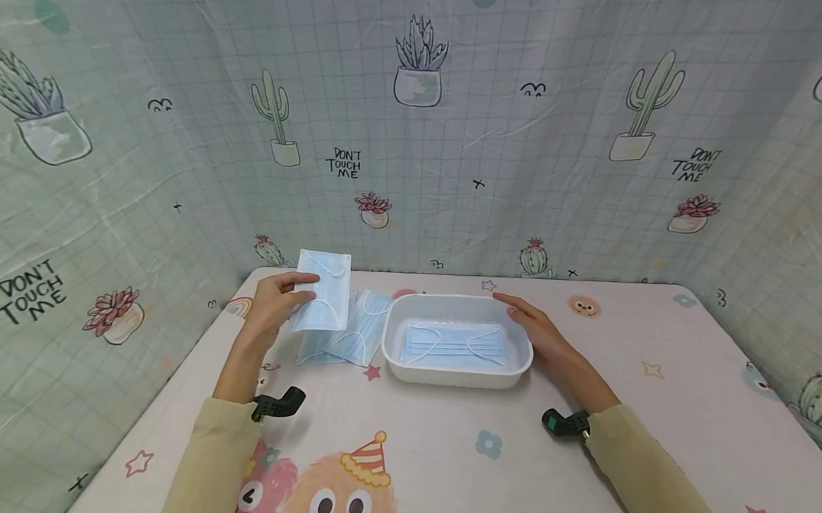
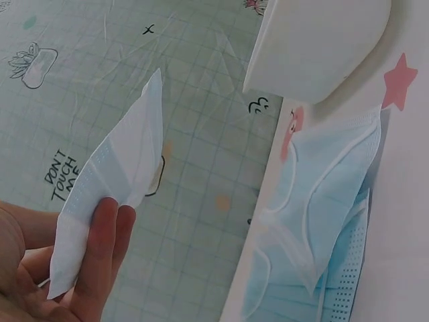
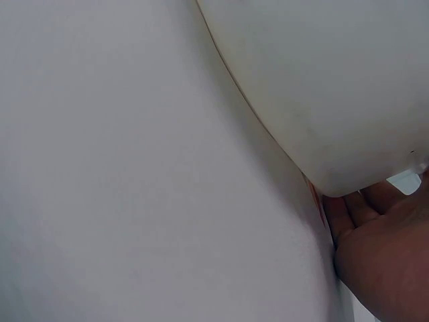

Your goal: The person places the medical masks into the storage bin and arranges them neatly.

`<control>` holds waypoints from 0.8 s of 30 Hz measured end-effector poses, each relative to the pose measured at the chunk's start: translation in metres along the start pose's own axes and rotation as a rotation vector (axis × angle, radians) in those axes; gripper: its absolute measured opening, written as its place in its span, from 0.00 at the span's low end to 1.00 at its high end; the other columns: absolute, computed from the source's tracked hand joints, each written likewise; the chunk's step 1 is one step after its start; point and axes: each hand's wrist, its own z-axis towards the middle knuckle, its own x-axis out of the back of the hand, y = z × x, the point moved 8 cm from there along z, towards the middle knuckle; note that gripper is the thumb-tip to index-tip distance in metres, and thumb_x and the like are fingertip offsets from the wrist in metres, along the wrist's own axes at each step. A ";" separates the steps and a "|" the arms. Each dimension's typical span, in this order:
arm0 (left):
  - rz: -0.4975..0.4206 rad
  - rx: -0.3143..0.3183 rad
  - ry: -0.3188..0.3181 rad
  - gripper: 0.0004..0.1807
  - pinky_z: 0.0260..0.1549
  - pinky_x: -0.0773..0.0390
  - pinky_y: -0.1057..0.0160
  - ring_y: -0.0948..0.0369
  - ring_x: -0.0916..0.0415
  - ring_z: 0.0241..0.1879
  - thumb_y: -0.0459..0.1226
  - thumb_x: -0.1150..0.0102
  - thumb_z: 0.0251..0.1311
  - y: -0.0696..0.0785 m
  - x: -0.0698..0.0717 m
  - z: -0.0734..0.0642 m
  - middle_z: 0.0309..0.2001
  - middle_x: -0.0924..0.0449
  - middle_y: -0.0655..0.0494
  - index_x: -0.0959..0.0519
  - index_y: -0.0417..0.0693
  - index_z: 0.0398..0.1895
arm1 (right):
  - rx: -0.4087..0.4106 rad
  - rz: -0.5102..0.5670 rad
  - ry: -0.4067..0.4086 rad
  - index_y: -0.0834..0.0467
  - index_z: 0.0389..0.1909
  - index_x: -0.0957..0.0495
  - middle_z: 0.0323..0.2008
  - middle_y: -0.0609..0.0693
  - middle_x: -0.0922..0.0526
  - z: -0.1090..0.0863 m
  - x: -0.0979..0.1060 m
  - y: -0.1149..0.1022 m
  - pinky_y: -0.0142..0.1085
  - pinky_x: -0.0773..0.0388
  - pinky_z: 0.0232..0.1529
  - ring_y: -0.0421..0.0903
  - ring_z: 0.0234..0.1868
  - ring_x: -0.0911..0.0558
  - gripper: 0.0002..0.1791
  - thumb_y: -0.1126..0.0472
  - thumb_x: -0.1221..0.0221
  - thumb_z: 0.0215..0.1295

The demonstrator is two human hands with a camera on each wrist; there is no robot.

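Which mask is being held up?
The mask pinched in the left hand; the others lie on the table or in the tub.

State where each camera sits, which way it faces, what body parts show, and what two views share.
Head: worn on the head, facing forward and down at the white tub; left hand, right hand and sleeves show.
Left wrist: on that wrist, looking past the left hand at the held mask, loose masks and part of the tub.
Right wrist: on that wrist, facing the tub's outside and table; part of the right hand shows.
Shared: head and left wrist both show the held mask.
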 end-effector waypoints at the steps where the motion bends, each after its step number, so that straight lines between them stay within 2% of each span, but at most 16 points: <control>1: 0.001 -0.002 -0.001 0.21 0.73 0.33 0.47 0.45 0.37 0.74 0.29 0.42 0.68 0.001 -0.001 -0.001 0.78 0.37 0.44 0.21 0.38 0.64 | 0.002 -0.003 0.000 0.51 0.80 0.40 0.85 0.50 0.54 0.000 0.000 0.000 0.62 0.55 0.81 0.59 0.84 0.53 0.27 0.55 0.60 0.85; 6: 0.009 -0.012 -0.009 0.21 0.73 0.32 0.47 0.46 0.35 0.72 0.29 0.42 0.68 0.005 -0.007 -0.002 0.77 0.35 0.44 0.20 0.39 0.64 | 0.011 -0.011 0.004 0.51 0.80 0.40 0.85 0.51 0.53 0.000 0.001 -0.001 0.62 0.54 0.81 0.59 0.84 0.51 0.27 0.55 0.60 0.85; 24: 0.041 -0.041 -0.043 0.20 0.75 0.36 0.44 0.44 0.41 0.78 0.31 0.41 0.68 0.016 -0.024 -0.011 0.78 0.37 0.44 0.19 0.41 0.63 | 0.020 -0.026 0.013 0.52 0.80 0.39 0.84 0.52 0.51 0.000 0.001 -0.002 0.61 0.57 0.81 0.59 0.84 0.53 0.27 0.56 0.59 0.85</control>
